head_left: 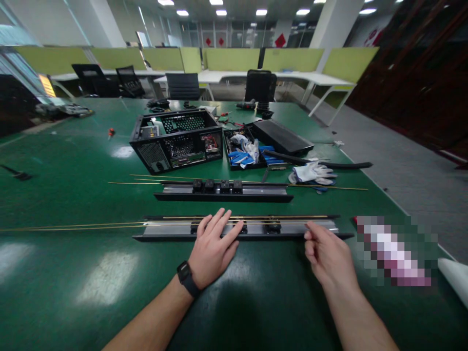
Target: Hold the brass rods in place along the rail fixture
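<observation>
In front of me lies a long black-and-silver channel with dark wheel-like blocks inside it. Thin brass rods run along it and stick out far to the left. My left hand, a dark watch on its wrist, rests across the middle of the channel with fingers outstretched over the rods and a block. Near the channel's right end, my right hand has thumb and forefinger pinched at a brass rod's end. The exact grip is partly hidden by the fingers.
A second channel with several dark blocks lies beyond, among more brass rods. Behind stand an open black computer case, a tray with gloves and a black panel. White gloves and a blurred pink object are rightward.
</observation>
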The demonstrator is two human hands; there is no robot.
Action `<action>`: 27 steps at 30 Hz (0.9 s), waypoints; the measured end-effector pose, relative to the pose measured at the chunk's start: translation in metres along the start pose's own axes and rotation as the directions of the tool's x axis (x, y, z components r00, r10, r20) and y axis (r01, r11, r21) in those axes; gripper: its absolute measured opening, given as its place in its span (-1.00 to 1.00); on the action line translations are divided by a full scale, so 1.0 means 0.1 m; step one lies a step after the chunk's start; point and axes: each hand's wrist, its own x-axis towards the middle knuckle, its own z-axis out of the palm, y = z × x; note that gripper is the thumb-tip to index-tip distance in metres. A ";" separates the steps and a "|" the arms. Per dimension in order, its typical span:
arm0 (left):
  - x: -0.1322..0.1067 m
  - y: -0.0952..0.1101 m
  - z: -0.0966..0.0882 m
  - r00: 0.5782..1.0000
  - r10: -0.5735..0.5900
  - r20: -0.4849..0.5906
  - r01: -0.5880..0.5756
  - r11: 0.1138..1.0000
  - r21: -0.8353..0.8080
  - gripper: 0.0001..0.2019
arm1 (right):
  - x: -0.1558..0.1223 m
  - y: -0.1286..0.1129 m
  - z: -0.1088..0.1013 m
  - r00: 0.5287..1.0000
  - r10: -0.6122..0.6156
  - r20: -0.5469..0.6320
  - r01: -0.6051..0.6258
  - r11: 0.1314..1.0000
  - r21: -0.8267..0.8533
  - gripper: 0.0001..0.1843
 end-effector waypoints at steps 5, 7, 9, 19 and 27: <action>-0.01 -0.01 0.01 1.000 0.002 -0.005 -0.002 1.000 -0.010 -0.56 | -0.12 0.06 0.11 0.986 0.032 0.161 -0.017 0.995 -0.094 -0.53; -0.02 -0.01 0.02 1.000 0.005 -0.007 -0.005 1.000 -0.010 -0.57 | -0.10 0.06 0.10 0.985 0.017 0.173 -0.006 0.998 -0.063 -0.54; -0.03 -0.02 0.02 1.000 0.001 -0.009 -0.001 1.000 -0.007 -0.57 | -0.03 0.04 0.04 0.993 -0.012 0.116 0.014 1.000 -0.016 -0.58; -0.03 0.00 0.00 1.000 -0.004 -0.016 0.003 1.000 -0.004 -0.55 | -0.04 0.03 0.03 0.996 -0.089 -0.014 0.088 0.994 -0.067 -0.55; -0.04 0.00 0.01 1.000 0.005 -0.028 -0.005 1.000 -0.020 -0.53 | -0.28 0.21 0.19 0.868 -0.445 0.219 0.434 0.468 -0.770 -0.47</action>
